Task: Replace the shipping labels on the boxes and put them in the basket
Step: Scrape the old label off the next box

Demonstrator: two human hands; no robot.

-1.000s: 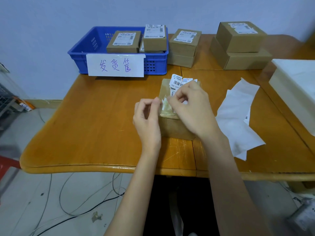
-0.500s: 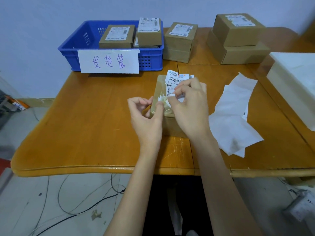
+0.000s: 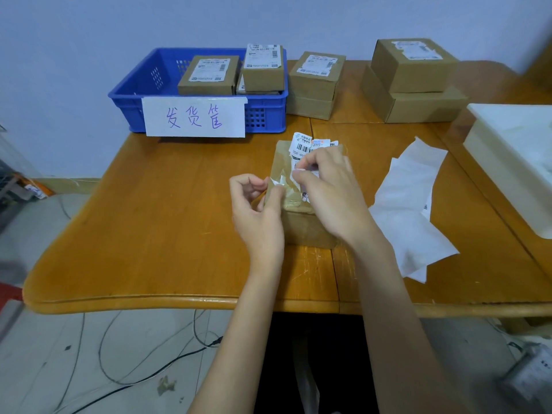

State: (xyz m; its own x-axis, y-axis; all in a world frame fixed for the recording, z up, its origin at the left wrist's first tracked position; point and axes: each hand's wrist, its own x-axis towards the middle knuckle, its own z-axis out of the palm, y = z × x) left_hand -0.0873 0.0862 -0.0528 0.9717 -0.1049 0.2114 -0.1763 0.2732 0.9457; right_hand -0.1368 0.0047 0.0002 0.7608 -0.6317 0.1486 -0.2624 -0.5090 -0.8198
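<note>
Over the box, both hands, left and right, curl, pinching the torn label.

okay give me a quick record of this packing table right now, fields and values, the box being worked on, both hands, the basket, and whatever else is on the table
box in work: brown box at table centre, shipping label partly peeled
left hand: fingers curled at the box's left edge; what it pinches is unclear
right hand: pinching the label
basket: blue basket at back left, handwritten sign on front, labelled boxes inside
waiting boxes: two stacks right of the basket
loose paper: white backing sheets right of the box
far right: white container
</note>
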